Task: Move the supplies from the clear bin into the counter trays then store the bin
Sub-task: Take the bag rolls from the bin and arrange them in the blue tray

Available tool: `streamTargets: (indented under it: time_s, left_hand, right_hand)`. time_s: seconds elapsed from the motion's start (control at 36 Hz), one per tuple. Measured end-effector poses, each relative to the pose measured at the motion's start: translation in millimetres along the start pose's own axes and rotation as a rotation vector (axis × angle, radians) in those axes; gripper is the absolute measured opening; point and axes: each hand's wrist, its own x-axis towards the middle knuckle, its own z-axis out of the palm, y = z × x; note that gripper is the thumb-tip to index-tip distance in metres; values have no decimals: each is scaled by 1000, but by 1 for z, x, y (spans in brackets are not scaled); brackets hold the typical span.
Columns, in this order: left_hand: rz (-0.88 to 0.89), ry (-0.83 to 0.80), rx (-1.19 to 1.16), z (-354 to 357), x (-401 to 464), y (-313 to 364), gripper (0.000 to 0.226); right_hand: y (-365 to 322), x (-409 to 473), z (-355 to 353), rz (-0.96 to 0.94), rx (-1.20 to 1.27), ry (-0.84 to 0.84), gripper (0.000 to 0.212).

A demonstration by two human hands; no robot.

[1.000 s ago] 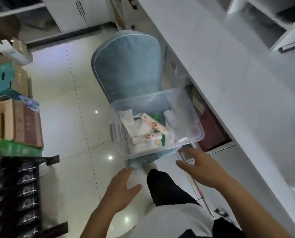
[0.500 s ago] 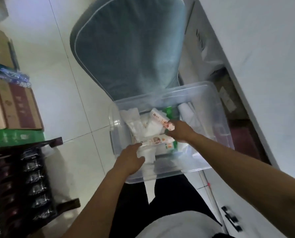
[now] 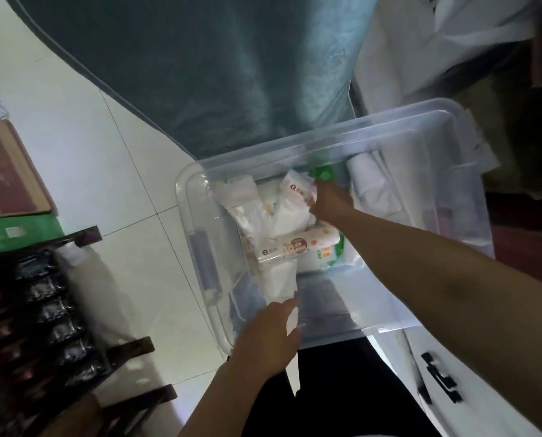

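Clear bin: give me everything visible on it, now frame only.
The clear bin is a see-through plastic tub with rounded corners, a thick rim and a latch-like handle on its left end wall. It has no lid on and sits upright against a blue-grey cushion. Inside lie white packets, a labelled roll pack and something green. The right hand reaches in and grips a white packet; the left hand is at the near rim, touching another white packet. What supports the bin is hidden.

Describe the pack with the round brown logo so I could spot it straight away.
Find the clear bin resting against the blue-grey chair cushion. Near its middle, below the right hand, lies the long wrapped pack, sideways across the crumpled white bags. Only this pack has a brown circle on a cream wrapper.
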Motion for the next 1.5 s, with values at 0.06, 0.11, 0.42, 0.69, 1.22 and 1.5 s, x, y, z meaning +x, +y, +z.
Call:
streamTargets:
  time_s: [0.06, 0.11, 0.42, 0.69, 1.22, 1.5]
  left_hand:
    - [-9, -14, 24, -3, 2, 1, 50]
    - [-30, -31, 74, -9, 3, 3, 51]
    - [-34, 120, 86, -51, 22, 21, 52]
    - [-34, 220, 394, -52, 119, 31, 67]
    - [14, 218, 696, -43, 132, 34, 45]
    - [316, 262, -146, -103, -34, 28, 58]
  right_hand:
    - [2, -5, -3, 13, 36, 16, 43]
    - [4, -16, -8, 2, 99, 47, 43]
    - [59, -153, -54, -108, 705, 311, 58]
    - [97, -226, -33, -25, 976, 414, 58]
    - [69, -293, -24, -64, 1121, 627, 58]
    - [21, -386, -45, -57, 1120, 816, 45]
